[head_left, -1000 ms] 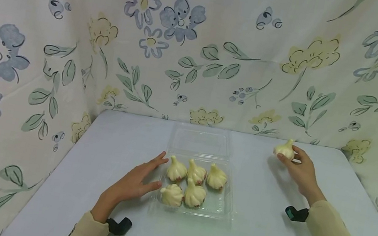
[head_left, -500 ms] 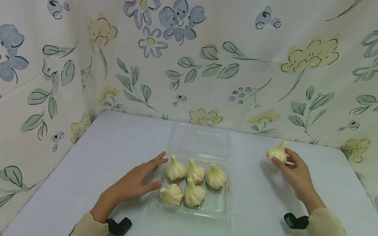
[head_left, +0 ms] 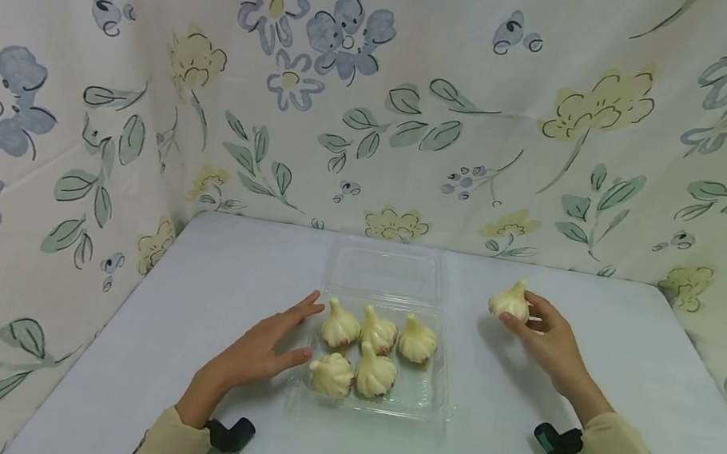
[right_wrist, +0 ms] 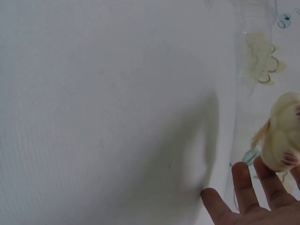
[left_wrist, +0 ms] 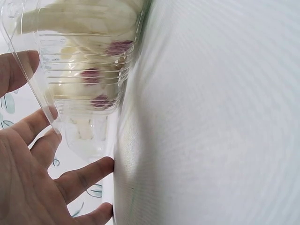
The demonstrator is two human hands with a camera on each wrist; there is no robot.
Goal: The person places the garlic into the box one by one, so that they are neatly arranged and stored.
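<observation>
A garlic bulb (head_left: pixel 509 303), pale with purple patches at its base, is held between the thumb and fingers of my right hand (head_left: pixel 557 349), above the table to the right of the box. In the right wrist view the same bulb (right_wrist: pixel 283 133) shows at the right edge, over the fingers (right_wrist: pixel 274 187). My left hand (head_left: pixel 254 350) rests at the left rim of a clear plastic clamshell box (head_left: pixel 436 402), fingers spread. Its thumb and fingertips touch the rim in the left wrist view. Inside sit garlic bulbs (head_left: pixel 374 375), three at the back and two in front, left and middle.
The box's clear lid (head_left: pixel 386 273) lies folded back toward the table's far edge. A white table (head_left: pixel 240 262) bears everything. Floral curtain (head_left: pixel 386 101) hangs behind and at both sides. Black wrist cameras (head_left: pixel 230 435) sit on both wrists.
My right hand has carried the garlic bulb left and slightly nearer, toward the box. The left hand and the box have stayed put.
</observation>
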